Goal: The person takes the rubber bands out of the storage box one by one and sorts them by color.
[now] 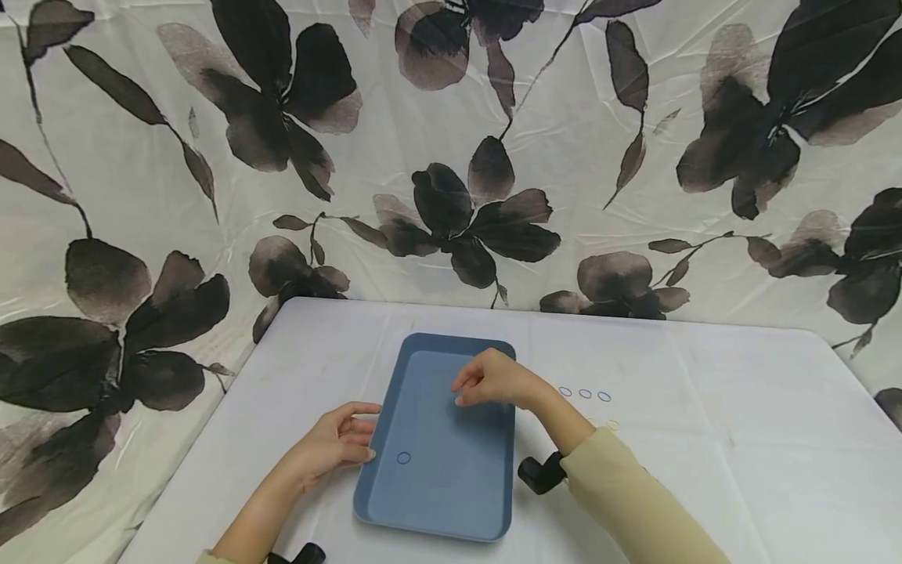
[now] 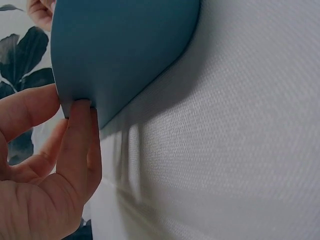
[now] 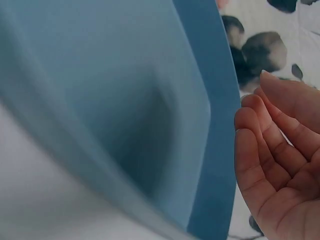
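Note:
A blue rectangular tray (image 1: 444, 501) lies on the white table. My left hand (image 1: 327, 446) grips its left edge, thumb at the rim; in the left wrist view the fingers (image 2: 77, 135) press the tray's outer side. A small dark ring (image 1: 404, 458) lies in the tray's lower left part. Over the upper right part of the tray hovers my right hand (image 1: 496, 380), its fingers loosely bent. In the right wrist view a gap shows between the thumb (image 3: 287, 95) and the fingertips, and nothing is visible in it.
Three small blue rings (image 1: 585, 394) lie in a row on the table right of the tray. Nearer me is a yellow ring (image 1: 614, 425), partly covered by the right sleeve (image 1: 627, 486). A floral cloth (image 1: 395, 149) hangs behind the table.

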`<state>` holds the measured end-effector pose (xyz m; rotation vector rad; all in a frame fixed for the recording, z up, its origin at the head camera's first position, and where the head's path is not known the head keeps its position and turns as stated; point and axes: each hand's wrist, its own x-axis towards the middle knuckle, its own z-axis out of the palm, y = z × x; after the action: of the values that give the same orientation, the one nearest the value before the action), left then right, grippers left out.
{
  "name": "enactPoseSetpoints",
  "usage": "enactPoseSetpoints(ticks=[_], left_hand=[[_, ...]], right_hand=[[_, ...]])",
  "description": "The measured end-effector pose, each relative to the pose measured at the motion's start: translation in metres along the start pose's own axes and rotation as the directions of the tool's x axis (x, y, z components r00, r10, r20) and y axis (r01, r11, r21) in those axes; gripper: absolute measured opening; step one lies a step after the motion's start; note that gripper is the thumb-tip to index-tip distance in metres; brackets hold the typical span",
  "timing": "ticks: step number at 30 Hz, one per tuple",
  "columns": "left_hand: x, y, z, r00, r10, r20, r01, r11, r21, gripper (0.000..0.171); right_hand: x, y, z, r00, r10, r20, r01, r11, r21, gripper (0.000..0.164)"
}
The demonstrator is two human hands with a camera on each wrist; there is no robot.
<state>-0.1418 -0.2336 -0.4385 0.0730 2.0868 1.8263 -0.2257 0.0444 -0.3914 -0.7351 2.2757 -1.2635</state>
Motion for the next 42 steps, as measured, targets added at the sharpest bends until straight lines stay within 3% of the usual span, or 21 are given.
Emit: enactPoseSetpoints(ticks=[10,25,36,42], left_hand=[[-0.002,-0.001,-0.002,1.000,0.021,0.016,-0.021,1.000,-0.022,0.070],[-0.001,0.001,0.000,1.000,-0.007,0.012,0.008,0.999,-0.052,0.071],[-0.001,0.001,0.000,0.999,-0.009,0.032,0.011,0.998,-0.064,0.071],[-0.001,0.001,0.000,1.000,-0.008,0.030,0.010,0.998,-0.057,0.071]], right_hand=[[0.016,-0.002,0.032,0.999,-0.037,0.035,0.036,0.999,0.017,0.020],[0.024,0.003,0.065,0.997,-0.033,0.066,0.027,0.996,0.088,0.016],[0.025,0.002,0.082,0.998,-0.031,0.054,0.032,0.999,-0.019,0.016],[0.026,-0.001,0.090,0.999,-0.034,0.030,0.038,0.989,-0.143,0.017]])
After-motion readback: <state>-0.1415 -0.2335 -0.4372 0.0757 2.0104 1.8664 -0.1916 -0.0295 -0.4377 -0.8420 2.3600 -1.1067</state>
